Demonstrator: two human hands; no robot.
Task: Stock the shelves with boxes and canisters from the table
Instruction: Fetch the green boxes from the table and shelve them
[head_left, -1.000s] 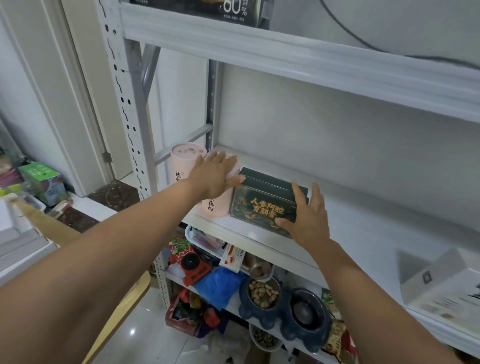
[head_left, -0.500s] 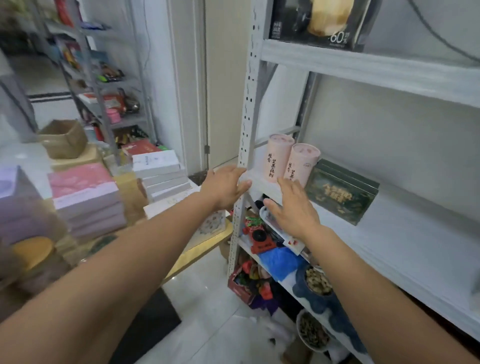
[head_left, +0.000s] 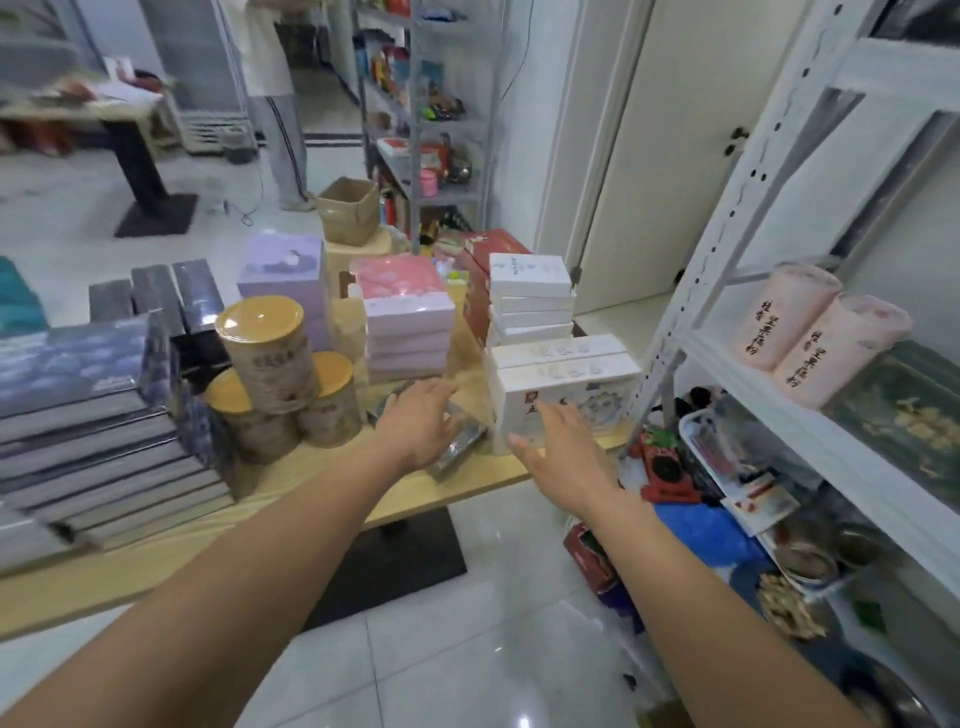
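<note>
The wooden table (head_left: 322, 499) carries stacks of boxes and three gold-lidded canisters (head_left: 270, 353). My left hand (head_left: 421, 423) reaches over a flat dark green box (head_left: 457, 447) lying near the table's front edge, fingers spread and resting on it. My right hand (head_left: 558, 441) is open, fingers straight, just in front of a stack of white boxes (head_left: 566, 384) at the table's right end. On the white shelf (head_left: 810, 431) at right stand two pink canisters (head_left: 815, 338) beside a dark green box (head_left: 904, 410).
Grey flat boxes (head_left: 104, 436) are piled at the table's left; pink (head_left: 405, 322), lilac (head_left: 283, 275) and white box stacks (head_left: 530, 296) stand behind. The lower shelf holds bowls, a blue bag and a red item. A person stands far back by another rack; a cardboard box (head_left: 348, 208) sits behind the table.
My view swung left from the shelf to the table. Both hands left the pink canisters and green box on the shelf and now reach over the table's boxes.
</note>
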